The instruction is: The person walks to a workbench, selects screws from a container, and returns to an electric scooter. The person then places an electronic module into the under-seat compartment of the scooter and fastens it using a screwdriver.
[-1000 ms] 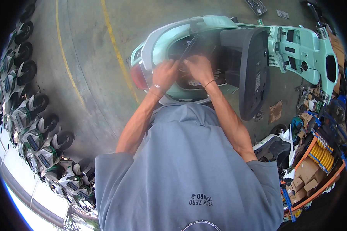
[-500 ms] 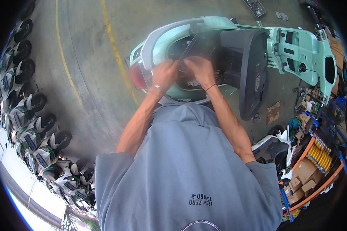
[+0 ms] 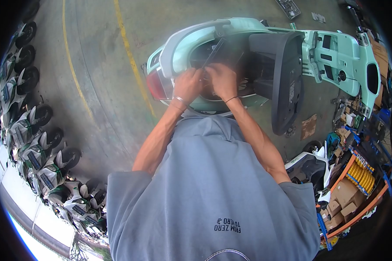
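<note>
A mint-green scooter (image 3: 240, 24) stands in front of me, its dark seat (image 3: 287, 87) tipped up to the right. Over the scooter's open under-seat cavity, my left hand (image 3: 189, 85) is closed, fingers curled inward. Close beside it my right hand (image 3: 222, 80) is closed too, its fingertips meeting the left ones. What the fingers hold is hidden and blurred. Just beyond them a thin dark bar (image 3: 214, 53) slants up over the cavity; I cannot tell whether the fingers touch it. A red tail light (image 3: 155, 85) lies left of my left hand.
Several parked motorbikes (image 3: 48, 156) line the left side. An orange-framed rack (image 3: 362, 209) with cardboard boxes and yellow coils is at lower right. White scooter bodywork (image 3: 305, 164) stands beside it. A metal tray (image 3: 288, 8) lies on the floor beyond the scooter.
My right hand has shifted slightly left, closer to my left hand, and its wrist has turned a little. My left hand has moved slightly right. The scooter and seat stay put.
</note>
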`<state>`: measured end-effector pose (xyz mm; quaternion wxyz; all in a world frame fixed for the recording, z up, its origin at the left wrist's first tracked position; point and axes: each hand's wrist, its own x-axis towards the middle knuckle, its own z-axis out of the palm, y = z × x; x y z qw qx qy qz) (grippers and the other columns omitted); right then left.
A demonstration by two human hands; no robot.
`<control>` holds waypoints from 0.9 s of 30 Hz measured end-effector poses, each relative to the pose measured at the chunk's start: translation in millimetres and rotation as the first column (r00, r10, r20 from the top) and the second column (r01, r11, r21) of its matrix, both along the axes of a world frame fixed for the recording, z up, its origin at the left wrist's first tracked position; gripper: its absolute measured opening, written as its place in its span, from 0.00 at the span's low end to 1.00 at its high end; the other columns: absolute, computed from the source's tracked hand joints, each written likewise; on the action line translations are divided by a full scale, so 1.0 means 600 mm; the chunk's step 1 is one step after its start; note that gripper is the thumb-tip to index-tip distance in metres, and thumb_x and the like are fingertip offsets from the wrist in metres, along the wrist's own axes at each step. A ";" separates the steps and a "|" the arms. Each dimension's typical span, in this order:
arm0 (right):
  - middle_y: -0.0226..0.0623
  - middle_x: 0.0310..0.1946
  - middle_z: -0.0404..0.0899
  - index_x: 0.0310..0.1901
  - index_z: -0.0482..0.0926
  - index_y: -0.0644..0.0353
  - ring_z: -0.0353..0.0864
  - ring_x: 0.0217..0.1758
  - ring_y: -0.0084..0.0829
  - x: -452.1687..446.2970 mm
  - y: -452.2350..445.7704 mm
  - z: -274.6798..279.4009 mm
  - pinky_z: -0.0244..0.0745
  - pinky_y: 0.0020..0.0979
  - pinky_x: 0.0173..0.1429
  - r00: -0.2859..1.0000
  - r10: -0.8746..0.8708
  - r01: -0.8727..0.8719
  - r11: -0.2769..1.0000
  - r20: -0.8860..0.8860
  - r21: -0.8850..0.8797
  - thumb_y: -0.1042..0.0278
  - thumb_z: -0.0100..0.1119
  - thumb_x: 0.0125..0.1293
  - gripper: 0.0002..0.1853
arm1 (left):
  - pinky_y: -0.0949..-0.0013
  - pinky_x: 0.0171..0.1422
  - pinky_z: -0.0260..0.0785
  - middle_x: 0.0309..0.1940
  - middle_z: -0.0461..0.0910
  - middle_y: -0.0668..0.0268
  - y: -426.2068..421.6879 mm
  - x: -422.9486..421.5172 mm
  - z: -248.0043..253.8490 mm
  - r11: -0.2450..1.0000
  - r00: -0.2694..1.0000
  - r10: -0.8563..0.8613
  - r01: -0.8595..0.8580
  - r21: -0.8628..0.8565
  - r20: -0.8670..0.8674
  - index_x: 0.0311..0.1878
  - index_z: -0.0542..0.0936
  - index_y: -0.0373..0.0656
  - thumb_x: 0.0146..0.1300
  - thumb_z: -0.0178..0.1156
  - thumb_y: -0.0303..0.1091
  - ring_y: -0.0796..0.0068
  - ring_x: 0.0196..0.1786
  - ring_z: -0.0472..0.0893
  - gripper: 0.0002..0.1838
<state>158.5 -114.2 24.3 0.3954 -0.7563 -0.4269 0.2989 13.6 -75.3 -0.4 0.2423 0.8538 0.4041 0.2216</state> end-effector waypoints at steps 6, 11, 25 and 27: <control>0.52 0.36 0.84 0.36 0.86 0.66 0.84 0.42 0.50 0.009 0.006 0.005 0.77 0.40 0.49 0.993 0.107 -0.117 0.974 -0.058 -0.192 0.63 0.65 0.62 0.12 | 0.58 0.34 0.73 0.28 0.81 0.61 -0.007 -0.005 0.005 0.997 0.997 0.070 -0.070 -0.016 -0.034 0.39 0.81 0.44 0.63 0.63 0.35 0.57 0.32 0.82 0.06; 0.53 0.35 0.84 0.32 0.84 0.67 0.82 0.42 0.53 0.010 0.012 0.017 0.75 0.45 0.50 0.999 0.048 -0.053 0.975 -0.025 -0.215 0.61 0.64 0.62 0.14 | 0.51 0.34 0.73 0.30 0.84 0.54 -0.020 0.014 0.029 0.948 0.931 0.135 -0.221 -0.230 -0.340 0.46 0.80 0.47 0.71 0.54 0.43 0.49 0.32 0.84 0.13; 0.46 0.34 0.83 0.38 0.82 0.65 0.82 0.39 0.43 0.058 -0.090 0.028 0.76 0.39 0.47 0.990 0.037 -0.043 0.998 -0.136 -0.042 0.59 0.63 0.65 0.14 | 0.52 0.32 0.72 0.30 0.83 0.54 0.004 -0.008 0.018 0.995 0.936 -0.090 0.071 -0.069 -0.342 0.41 0.81 0.44 0.67 0.58 0.37 0.49 0.31 0.82 0.08; 0.43 0.35 0.83 0.39 0.82 0.64 0.82 0.38 0.39 0.073 -0.133 0.031 0.76 0.37 0.46 0.984 0.038 -0.029 0.998 -0.174 0.056 0.59 0.63 0.65 0.14 | 0.51 0.34 0.73 0.30 0.83 0.52 0.011 -0.033 -0.005 0.987 0.896 -0.158 0.133 -0.090 -0.415 0.41 0.82 0.41 0.63 0.61 0.36 0.48 0.32 0.82 0.09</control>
